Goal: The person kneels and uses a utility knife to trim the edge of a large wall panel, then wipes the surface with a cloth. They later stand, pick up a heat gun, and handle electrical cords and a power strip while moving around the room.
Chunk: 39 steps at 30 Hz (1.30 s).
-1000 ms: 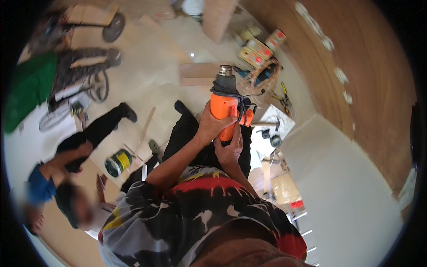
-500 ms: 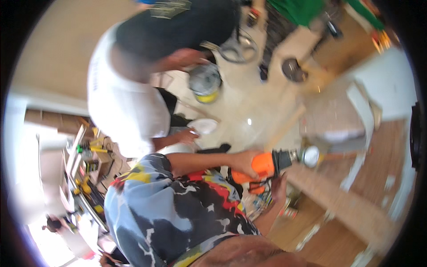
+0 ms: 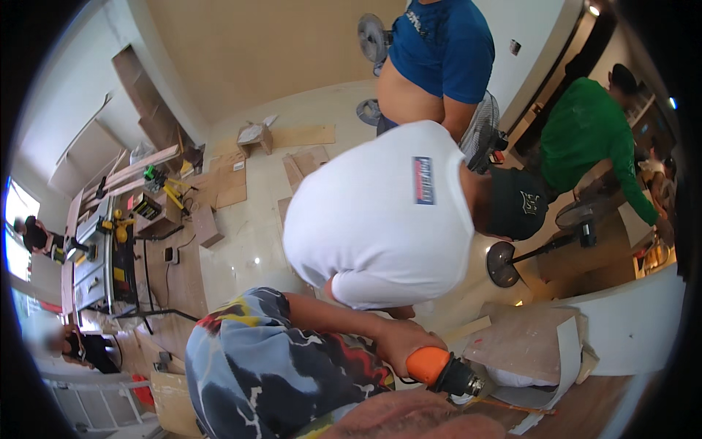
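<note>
My left hand (image 3: pixel 408 345) grips an orange and black power drill (image 3: pixel 431 366), its fingers wrapped round the orange body. The drill's metal chuck (image 3: pixel 474 385) points to the lower right. A thin orange-brown rod (image 3: pixel 515 405) lies beyond the chuck; whether it joins the drill I cannot tell. My right hand is out of view. Just past my left forearm a person in a white shirt and dark cap (image 3: pixel 380 219) bends over, and their hands are mostly hidden.
One person in blue (image 3: pixel 453 58) stands behind; another in green (image 3: pixel 585 132) reaches right. A standing fan (image 3: pixel 578 219) and a cardboard-like sheet (image 3: pixel 519 336) are at the right. At the left are a table saw (image 3: pixel 95 271), boards (image 3: pixel 142 172) and boxes (image 3: pixel 207 225).
My view has swung up and left. My right hand, earlier at the drill, has left view; my left still holds it. The bucket beside the white-shirted person is now hidden.
</note>
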Each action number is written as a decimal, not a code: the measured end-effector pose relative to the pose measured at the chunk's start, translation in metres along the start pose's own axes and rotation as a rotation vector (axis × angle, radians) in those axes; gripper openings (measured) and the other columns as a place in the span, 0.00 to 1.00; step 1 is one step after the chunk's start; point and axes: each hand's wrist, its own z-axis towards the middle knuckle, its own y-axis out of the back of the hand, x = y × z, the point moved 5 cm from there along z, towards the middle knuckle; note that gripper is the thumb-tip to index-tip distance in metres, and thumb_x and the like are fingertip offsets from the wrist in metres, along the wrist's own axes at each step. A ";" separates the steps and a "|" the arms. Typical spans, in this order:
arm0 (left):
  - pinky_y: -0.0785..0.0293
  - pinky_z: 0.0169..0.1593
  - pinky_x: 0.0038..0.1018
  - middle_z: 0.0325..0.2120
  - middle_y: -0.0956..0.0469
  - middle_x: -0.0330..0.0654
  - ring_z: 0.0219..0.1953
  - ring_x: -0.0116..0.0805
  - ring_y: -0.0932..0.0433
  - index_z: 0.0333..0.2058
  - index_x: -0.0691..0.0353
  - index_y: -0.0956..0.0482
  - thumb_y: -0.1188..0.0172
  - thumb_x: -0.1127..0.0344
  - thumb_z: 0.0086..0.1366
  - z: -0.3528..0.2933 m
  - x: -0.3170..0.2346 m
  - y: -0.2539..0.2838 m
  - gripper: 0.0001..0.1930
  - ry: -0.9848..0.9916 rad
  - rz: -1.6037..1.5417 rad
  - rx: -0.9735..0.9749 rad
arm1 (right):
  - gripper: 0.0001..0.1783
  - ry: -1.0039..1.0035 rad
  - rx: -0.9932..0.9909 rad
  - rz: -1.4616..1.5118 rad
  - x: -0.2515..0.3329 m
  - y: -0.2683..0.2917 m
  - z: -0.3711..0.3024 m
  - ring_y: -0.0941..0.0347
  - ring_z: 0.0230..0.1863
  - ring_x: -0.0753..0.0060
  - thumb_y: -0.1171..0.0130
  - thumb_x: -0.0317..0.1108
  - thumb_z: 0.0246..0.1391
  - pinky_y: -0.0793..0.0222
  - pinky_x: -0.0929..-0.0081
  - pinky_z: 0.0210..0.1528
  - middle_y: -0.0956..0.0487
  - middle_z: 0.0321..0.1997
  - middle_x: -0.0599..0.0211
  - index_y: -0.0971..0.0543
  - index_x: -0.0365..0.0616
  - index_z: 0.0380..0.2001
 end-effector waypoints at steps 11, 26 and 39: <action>0.32 0.60 0.34 0.54 0.28 0.45 0.56 0.35 0.29 0.61 0.65 0.37 0.27 0.59 0.44 -0.070 -0.016 0.005 0.45 0.037 -0.273 -0.627 | 0.28 -0.114 0.238 0.330 -0.014 0.047 -0.025 0.25 0.34 0.59 0.43 0.49 0.61 0.28 0.60 0.41 0.22 0.33 0.57 0.25 0.32 0.50; 0.24 0.48 0.37 0.45 0.22 0.50 0.45 0.47 0.20 0.58 0.60 0.31 0.29 0.61 0.40 -0.207 0.009 -0.006 0.42 0.598 0.491 -1.131 | 0.15 -0.132 0.498 -0.639 0.062 -0.115 0.108 0.35 0.18 0.84 0.44 0.35 0.64 0.35 0.82 0.22 0.33 0.19 0.77 0.24 0.34 0.48; 0.24 0.48 0.39 0.40 0.19 0.51 0.44 0.51 0.19 0.57 0.61 0.32 0.32 0.56 0.47 -0.364 0.100 0.017 0.38 1.064 0.072 -1.652 | 0.09 0.111 0.587 -0.559 0.111 -0.230 0.274 0.38 0.20 0.87 0.45 0.30 0.63 0.42 0.84 0.22 0.31 0.19 0.77 0.20 0.34 0.38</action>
